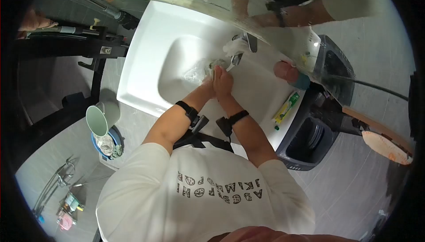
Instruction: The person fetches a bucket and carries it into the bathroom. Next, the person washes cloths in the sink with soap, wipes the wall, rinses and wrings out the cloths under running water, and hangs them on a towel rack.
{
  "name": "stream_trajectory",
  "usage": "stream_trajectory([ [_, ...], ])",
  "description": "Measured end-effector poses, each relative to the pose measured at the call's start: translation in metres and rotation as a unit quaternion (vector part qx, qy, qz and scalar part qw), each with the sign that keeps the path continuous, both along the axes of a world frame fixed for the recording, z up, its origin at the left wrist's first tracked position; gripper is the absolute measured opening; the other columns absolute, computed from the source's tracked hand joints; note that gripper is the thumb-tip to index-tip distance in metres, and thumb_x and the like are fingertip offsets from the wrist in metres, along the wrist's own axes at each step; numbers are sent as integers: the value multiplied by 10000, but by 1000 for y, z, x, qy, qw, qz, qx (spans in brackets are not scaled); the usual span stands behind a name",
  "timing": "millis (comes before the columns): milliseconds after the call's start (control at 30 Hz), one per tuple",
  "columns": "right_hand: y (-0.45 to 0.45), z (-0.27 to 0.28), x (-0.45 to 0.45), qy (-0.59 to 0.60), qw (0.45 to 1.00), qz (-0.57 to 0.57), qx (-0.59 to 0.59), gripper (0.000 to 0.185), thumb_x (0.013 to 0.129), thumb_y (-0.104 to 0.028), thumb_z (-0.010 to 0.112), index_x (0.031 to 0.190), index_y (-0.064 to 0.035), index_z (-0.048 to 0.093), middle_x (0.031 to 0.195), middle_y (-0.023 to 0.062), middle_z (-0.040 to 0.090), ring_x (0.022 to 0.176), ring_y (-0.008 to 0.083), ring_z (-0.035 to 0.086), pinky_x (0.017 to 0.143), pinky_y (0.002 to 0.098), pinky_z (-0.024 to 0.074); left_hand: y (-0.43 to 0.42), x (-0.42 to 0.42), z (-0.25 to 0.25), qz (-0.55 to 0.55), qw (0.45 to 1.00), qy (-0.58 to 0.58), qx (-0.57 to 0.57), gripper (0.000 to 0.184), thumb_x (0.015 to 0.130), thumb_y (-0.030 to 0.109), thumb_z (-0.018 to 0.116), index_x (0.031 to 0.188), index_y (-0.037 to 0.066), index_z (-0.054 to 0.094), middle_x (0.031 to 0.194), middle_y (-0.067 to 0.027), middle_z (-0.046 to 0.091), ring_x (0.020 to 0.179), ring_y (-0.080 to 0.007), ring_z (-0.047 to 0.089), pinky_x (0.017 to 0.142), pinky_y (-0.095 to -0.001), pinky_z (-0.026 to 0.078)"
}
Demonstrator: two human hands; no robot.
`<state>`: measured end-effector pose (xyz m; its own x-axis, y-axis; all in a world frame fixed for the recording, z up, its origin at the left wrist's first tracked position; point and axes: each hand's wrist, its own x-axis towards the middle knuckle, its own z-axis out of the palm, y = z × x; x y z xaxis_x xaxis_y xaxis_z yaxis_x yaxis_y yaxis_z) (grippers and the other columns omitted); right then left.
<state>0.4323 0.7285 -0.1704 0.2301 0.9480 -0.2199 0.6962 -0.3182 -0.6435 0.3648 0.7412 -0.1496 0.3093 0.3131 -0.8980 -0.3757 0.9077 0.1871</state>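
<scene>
In the white washbasin (146, 51), a crumpled greyish cloth (217, 64) shows beyond the fingertips of both hands. My right hand (223, 81) is closed round it, pressed against my left hand. My left hand (208, 87) is also closed on the cloth, its fingers partly hidden by the right. Just above and to the right of the hands stands the chrome faucet (237, 59), with whitish material (235, 46) around its base. Water splashes in the bowl to the left of the cloth.
A green and yellow tube (287, 109) and a pink and teal cup (299, 80) are on the basin's right side. A dark bin (310, 142) stands beyond. At left are a pale green bucket (98, 120) and a blue basin (116, 136) with cloths.
</scene>
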Motion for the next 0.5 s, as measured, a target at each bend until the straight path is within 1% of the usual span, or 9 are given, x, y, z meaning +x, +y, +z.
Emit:
stream_trajectory([
  [67, 12, -24, 18, -17, 999, 36, 29, 359, 899, -351, 416, 876, -28, 571, 859, 194, 600, 715, 403, 572, 632, 487, 438, -7, -8, 17, -3, 1000, 3, 4, 410, 912, 301, 429, 1229, 40, 425, 1173, -152, 513, 1007, -268, 552, 826, -438, 471],
  [133, 12, -32, 23, -7, 996, 69, 62, 349, 897, -339, 414, 867, -30, 573, 870, 197, 601, 733, 397, 575, 634, 489, 439, -18, -25, -3, 32, 999, -25, 7, 433, 890, 336, 479, 1202, 38, 459, 1123, -146, 540, 958, -262, 571, 789, -403, 486],
  [200, 18, -34, 28, 195, 978, 56, -46, 370, 851, -363, 502, 966, -26, 603, 947, 184, 612, 923, 311, 576, 796, 368, 433, -12, -48, 3, 65, 996, -58, 16, 458, 867, 372, 530, 1176, 35, 492, 1073, -140, 566, 909, -257, 589, 751, -367, 500],
  [233, 20, -36, 35, 198, 978, 51, -45, 370, 851, -363, 502, 966, -26, 603, 947, 184, 612, 923, 311, 576, 796, 368, 433, -8, -63, 16, 28, 998, -2, 54, 376, 859, 329, 543, 1095, 37, 533, 973, -120, 589, 867, -233, 597, 718, -357, 504],
  [300, 21, -51, 51, 14, 989, -54, -135, 419, 818, -406, 534, 1049, -63, 597, 1001, 167, 608, 961, 321, 565, 839, 370, 423, -3, -90, 14, -14, 994, 55, 92, 298, 852, 286, 555, 1015, 38, 574, 873, -100, 612, 826, -209, 605, 685, -346, 507],
  [333, 16, -55, 54, 16, 989, -55, -136, 419, 818, -406, 534, 1049, -63, 597, 1001, 167, 608, 961, 321, 565, 839, 370, 423, 2, -101, -3, -93, 968, 167, 162, 263, 821, 272, 588, 954, 46, 588, 798, -83, 596, 776, -195, 591, 659, -320, 489],
  [367, 9, -53, 54, -8, 981, 27, -194, 450, 790, -417, 566, 1056, -55, 593, 1014, 172, 603, 967, 323, 564, 840, 367, 427, 5, -108, -18, -170, 918, 275, 228, 231, 790, 259, 620, 893, 53, 603, 723, -65, 580, 726, -181, 577, 634, -294, 470],
  [400, 1, -57, 56, -31, 962, 107, -249, 485, 762, -428, 597, 1062, -48, 590, 1027, 176, 598, 974, 325, 564, 840, 364, 430, 7, -109, -20, -163, 915, 292, 227, 249, 745, 217, 643, 924, 55, 582, 743, -53, 556, 707, -159, 534, 640, -272, 434],
  [500, -31, -100, 28, -75, 988, 52, -123, 518, 705, -349, 674, 1067, 8, 571, 1024, 189, 593, 960, 311, 573, 824, 354, 442, 6, -94, -19, -95, 907, 311, 267, 327, 769, 262, 629, 1019, 63, 564, 891, -81, 588, 831, -189, 559, 716, -291, 446],
])
